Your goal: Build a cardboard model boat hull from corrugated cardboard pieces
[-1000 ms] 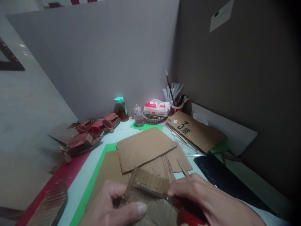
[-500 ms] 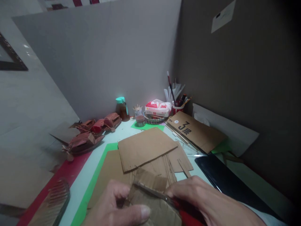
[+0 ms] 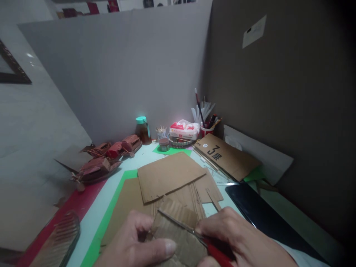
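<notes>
My left hand [image 3: 139,241] pinches a piece of corrugated cardboard [image 3: 180,241], its thumb lying flat on the near face. In my right hand [image 3: 236,237] is a pair of scissors [image 3: 219,255] with red handles. Their metal part meets the cardboard's right edge, and a long slit runs from there to the left across the piece. The strip beyond the slit is bent up and shows ridges. My fingers cover much of the handles. Behind the hands lie a flat cardboard sheet [image 3: 169,176] and several narrow cardboard strips [image 3: 194,198].
Brown model boats [image 3: 98,168] stand at the left, near a comb [image 3: 62,237]. At the back are a bottle [image 3: 142,131], a tissue pack [image 3: 184,130] and a pen cup [image 3: 206,130]. A black flat object [image 3: 258,211] and a marked cardboard sheet [image 3: 226,154] lie right.
The scissors' red handles show more beside my right hand, and the metal part sits slightly differently at the cardboard's edge. The strip beyond the slit looks more raised. The view has shifted slightly.
</notes>
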`<state>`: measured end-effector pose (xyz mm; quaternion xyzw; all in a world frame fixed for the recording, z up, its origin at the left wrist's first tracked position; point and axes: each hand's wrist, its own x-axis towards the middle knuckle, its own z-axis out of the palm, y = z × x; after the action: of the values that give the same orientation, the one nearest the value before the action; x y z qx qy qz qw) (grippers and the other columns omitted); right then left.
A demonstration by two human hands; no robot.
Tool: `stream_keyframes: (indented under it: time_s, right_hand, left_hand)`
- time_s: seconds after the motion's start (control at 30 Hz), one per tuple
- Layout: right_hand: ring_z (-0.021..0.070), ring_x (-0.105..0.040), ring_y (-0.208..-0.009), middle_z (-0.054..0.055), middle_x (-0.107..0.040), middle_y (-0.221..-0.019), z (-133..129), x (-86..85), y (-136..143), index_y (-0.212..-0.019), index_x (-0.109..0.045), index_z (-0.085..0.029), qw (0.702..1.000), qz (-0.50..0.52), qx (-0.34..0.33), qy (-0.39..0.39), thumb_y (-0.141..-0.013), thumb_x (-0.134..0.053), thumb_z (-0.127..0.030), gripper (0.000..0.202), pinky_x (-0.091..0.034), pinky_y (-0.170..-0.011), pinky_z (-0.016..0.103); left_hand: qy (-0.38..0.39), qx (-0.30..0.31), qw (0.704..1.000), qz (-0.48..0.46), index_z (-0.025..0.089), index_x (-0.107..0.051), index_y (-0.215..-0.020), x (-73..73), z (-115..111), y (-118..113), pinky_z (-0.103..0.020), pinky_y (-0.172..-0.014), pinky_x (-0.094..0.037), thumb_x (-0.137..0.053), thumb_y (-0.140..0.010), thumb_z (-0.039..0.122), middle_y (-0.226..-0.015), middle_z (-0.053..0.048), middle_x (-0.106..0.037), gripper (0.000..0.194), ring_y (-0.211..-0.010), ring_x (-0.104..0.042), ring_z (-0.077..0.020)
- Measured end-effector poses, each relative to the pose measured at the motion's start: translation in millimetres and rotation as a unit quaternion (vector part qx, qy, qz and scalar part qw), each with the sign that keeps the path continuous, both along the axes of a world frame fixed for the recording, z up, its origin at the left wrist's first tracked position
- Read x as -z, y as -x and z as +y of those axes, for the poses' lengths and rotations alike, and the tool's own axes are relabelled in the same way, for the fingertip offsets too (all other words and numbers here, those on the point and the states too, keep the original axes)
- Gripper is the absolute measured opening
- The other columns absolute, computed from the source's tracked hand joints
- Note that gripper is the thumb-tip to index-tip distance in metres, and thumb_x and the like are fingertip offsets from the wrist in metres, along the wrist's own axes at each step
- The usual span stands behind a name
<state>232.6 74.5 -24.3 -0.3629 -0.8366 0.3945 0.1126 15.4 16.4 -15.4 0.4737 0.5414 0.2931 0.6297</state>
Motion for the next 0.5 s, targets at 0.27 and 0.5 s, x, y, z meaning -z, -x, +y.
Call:
stream_keyframes:
  time_s: [0.27, 0.5]
  right_hand:
    - [0.0173, -0.05, -0.066, 0.001, -0.056, -0.068, 5.7, -9.6, -3.7, -0.072, -0.064, -0.019, 0.999, 0.049, -0.014, -0.012, -0.068, -0.068, -0.067, 0.048, -0.038, -0.06, 0.026]
    - [0.0085, -0.027, -0.049, -0.007, -0.031, -0.052, 20.6, -9.6, -14.2, -0.054, -0.042, -0.018, 0.991, 0.119, -0.034, -0.051, -0.08, -0.059, -0.066, 0.057, -0.022, -0.046, 0.024]
  left_hand:
    - [-0.044, 0.034, 0.998, -0.034, 0.013, -0.066, -0.069, -3.1, 10.8, -15.2, -0.026, -0.054, -0.027, -0.069, -0.07, 0.037, -0.069, -0.002, -0.052, 0.023, -0.061, -0.04, -0.0129]
    - [-0.092, 0.026, 0.993, 0.064, 0.016, -0.055, -0.06, -10.3, 24.6, -27.5, -0.026, -0.054, -0.025, -0.069, -0.071, 0.036, -0.061, 0.004, -0.041, 0.026, -0.059, -0.033, -0.0119]
